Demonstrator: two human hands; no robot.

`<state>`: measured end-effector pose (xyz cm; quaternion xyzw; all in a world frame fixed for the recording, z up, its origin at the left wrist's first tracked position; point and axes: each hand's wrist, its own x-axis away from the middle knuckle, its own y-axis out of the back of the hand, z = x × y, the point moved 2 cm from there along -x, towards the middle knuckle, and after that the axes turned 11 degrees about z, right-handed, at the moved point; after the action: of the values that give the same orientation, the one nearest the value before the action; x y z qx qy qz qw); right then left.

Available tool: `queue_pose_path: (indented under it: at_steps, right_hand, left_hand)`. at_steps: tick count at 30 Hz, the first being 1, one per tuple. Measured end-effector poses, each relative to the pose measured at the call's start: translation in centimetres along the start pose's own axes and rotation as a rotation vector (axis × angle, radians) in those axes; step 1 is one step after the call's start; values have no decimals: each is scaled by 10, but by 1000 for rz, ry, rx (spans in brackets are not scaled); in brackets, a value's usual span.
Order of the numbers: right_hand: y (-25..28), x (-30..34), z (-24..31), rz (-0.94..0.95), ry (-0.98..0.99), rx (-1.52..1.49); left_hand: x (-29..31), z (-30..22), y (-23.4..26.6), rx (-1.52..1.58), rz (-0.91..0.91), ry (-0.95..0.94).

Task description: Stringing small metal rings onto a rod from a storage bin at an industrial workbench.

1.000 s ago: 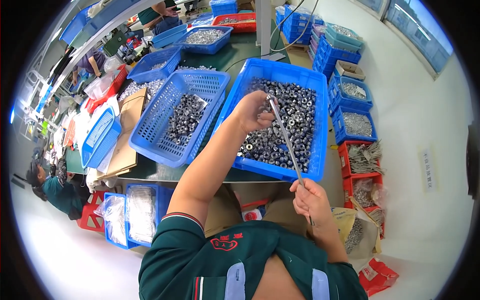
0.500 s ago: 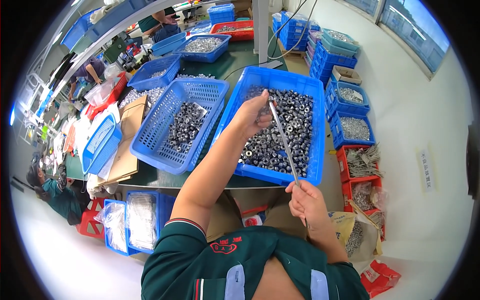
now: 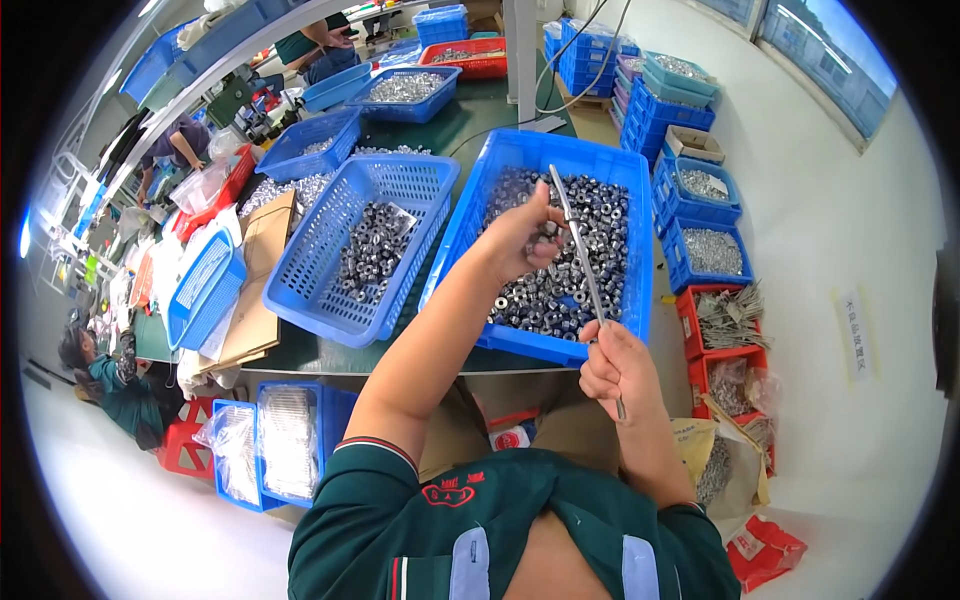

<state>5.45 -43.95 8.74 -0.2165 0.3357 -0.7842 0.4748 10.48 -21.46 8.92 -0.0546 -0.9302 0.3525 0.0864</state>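
Observation:
My right hand [image 3: 622, 372] is closed round the lower part of a thin metal rod [image 3: 586, 262]. The rod slants up and away to the left over a blue tub [image 3: 642, 270] of dark metal nuts [image 3: 602, 215]. My left hand [image 3: 528, 238] is beside the rod's upper part, fingers curled in and slightly blurred. Close to its thumb and forefinger, a small dark piece sits at the rod; I cannot make out its kind or what else the fingers hold. To the left stands a blue perforated basket [image 3: 290, 290] with a smaller heap of similar nuts.
Flattened cardboard [image 3: 262, 315] and a tilted blue basket [image 3: 205, 285] lie further left. Small metal parts fill a blue basket [image 3: 448, 88] at the back. Blue crates [image 3: 690, 270] and red crates [image 3: 690, 335] line the right wall. Other people work at the far left.
Both hands and the rod have moved slightly up and to the right. More of the rod's far end now stands out beyond my left hand.

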Motion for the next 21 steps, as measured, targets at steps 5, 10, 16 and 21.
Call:
queue_pose_path:
  at_steps: [5,10,16,21]
  right_hand:
    - [0,15,-1,-16,14,113]
    - [0,33,-5,-70,-38,162]
    - [4,41,-10,-51,-101,128]
    - [3,36,-13,-32,-91,85]
  left_hand:
    - [4,-10,12,152,59,-72]
    - [3,-9,20,243,183,-113]
    - [4,-9,17,149,100,-182]
    - [6,-10,11,27,48,-210]
